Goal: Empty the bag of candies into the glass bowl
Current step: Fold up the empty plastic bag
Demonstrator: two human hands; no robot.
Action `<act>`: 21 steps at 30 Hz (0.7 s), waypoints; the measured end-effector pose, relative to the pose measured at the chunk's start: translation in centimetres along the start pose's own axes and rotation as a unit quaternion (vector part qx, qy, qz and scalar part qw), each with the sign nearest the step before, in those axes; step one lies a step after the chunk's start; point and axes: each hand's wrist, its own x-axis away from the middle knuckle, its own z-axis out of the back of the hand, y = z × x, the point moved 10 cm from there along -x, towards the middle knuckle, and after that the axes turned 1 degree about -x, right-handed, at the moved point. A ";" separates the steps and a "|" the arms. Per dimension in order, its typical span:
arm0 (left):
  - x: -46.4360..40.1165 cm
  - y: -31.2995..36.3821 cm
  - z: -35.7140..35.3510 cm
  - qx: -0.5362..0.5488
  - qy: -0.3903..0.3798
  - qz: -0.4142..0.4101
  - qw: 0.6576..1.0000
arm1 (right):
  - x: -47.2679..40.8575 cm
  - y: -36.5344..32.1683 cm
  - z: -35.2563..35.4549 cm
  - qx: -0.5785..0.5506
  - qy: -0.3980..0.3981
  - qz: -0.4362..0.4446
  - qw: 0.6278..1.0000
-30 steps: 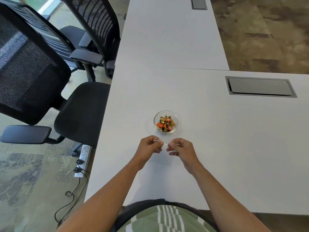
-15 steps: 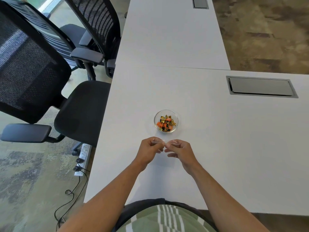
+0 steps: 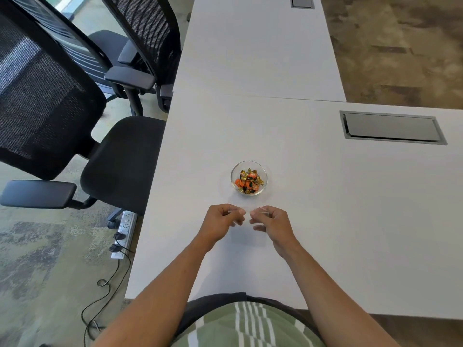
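Note:
A small glass bowl (image 3: 249, 165) stands on the white table (image 3: 338, 209). It holds several wrapped candies (image 3: 248, 181) in orange, gold and black. Just in front of the bowl, my left hand (image 3: 221, 222) and my right hand (image 3: 271, 222) each pinch the top edge of a clear, nearly invisible plastic bag (image 3: 248, 230). The bag hangs flat between the hands down to the table, with no candy visible inside.
A grey cable hatch (image 3: 392, 127) is set into the table at the right. Black mesh office chairs (image 3: 57, 116) stand along the table's left edge. A power strip (image 3: 124, 229) with cables lies on the floor below them.
My hands have drawn slightly apart along the bag's top edge. The bowl has stayed in place.

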 end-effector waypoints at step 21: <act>-0.1 -1.5 1.4 0.080 -0.016 0.052 0.995 | 0.3 0.9 0.4 -0.034 -0.051 -0.049 0.997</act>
